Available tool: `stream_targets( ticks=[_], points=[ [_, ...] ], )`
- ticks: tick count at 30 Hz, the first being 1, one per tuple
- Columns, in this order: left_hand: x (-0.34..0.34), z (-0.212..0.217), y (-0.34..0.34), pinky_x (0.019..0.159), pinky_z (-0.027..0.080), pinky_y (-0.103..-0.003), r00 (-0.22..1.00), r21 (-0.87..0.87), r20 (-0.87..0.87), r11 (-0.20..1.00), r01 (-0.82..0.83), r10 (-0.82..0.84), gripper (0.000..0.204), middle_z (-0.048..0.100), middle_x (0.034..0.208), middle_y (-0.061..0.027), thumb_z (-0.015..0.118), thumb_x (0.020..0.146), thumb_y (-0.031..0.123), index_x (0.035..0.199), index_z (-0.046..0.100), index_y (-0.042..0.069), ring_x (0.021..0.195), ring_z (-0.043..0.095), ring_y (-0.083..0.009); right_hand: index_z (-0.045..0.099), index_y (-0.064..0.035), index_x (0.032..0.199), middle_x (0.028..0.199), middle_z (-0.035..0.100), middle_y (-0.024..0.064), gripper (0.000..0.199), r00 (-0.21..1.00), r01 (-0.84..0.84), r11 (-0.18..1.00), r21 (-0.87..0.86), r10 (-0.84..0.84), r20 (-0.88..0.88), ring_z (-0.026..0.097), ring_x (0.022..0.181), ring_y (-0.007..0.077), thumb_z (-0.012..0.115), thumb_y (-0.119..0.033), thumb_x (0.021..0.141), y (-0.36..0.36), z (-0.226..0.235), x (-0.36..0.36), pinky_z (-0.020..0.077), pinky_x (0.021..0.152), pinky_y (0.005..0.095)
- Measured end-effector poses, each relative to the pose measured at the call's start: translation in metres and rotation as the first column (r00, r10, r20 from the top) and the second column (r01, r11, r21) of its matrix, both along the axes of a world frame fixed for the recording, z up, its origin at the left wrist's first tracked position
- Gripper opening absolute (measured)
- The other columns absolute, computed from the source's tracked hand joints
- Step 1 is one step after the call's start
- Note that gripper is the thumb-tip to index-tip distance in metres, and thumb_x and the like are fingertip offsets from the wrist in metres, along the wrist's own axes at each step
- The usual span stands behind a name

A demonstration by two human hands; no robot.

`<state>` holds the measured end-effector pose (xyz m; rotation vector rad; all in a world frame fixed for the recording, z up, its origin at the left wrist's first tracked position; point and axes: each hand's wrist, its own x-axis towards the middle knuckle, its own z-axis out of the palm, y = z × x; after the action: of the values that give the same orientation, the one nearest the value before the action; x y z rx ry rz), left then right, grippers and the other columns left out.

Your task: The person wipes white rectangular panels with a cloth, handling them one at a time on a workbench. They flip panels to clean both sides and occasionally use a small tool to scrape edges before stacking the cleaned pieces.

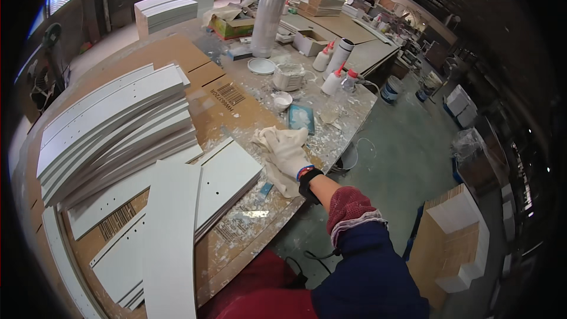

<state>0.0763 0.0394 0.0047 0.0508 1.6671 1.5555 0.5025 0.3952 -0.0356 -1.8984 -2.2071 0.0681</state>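
My right hand [290, 152], in a pale work glove with a black band at the wrist, is at the table's near right edge. It grips a beige cloth [282, 182], which hangs in folds below the palm; the fingertips are partly lost among the folds. My left hand is out of sight. A long white panel [170, 242] rises toward me from the lower edge, lying across other boards. Beside it sits a short stack of white drilled panels [227, 171]. A small blue piece [265, 189] lies near the cloth.
Curved white boards [118, 118] are piled on cardboard [204, 118] at left. Beyond my hand stand a blue-and-white box [301, 119], a small white bowl [282, 101], a crusted tub [289, 77] and red-capped bottles [333, 81]. A wrapped post [271, 12] rises behind. Stacked boards [455, 236] stand at right.
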Motion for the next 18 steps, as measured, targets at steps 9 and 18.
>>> stream_targets(
  ticks=[9,18],
  points=[
    [-0.005,-0.007,0.003,0.083,0.055,-0.037,0.998,0.018,0.039,0.998,0.054,-0.055,0.047,0.061,0.117,-0.0177,0.052,0.098,0.034,0.126,0.049,-0.004,0.101,0.064,-0.0267,0.056,-0.0126,0.119,0.105,0.062,0.0182,0.034,0.958,0.180,0.966,0.186,-0.130,-0.254,0.060,0.096,0.0383,0.058,-0.020,0.086,-0.007,0.092,-0.026,0.0486,0.083,0.0450],
    [-0.012,-0.016,-0.003,0.083,0.054,-0.037,0.994,0.034,0.070,0.996,0.083,-0.086,0.046,0.061,0.116,-0.0176,0.053,0.097,0.033,0.126,0.050,-0.003,0.100,0.064,-0.0270,0.059,-0.0100,0.093,0.101,0.060,0.0087,0.015,0.035,-0.784,0.531,0.322,0.555,-0.831,0.059,0.093,0.0209,0.051,-0.021,0.087,-0.147,0.076,-0.261,0.0469,0.080,0.0326]
  ],
)
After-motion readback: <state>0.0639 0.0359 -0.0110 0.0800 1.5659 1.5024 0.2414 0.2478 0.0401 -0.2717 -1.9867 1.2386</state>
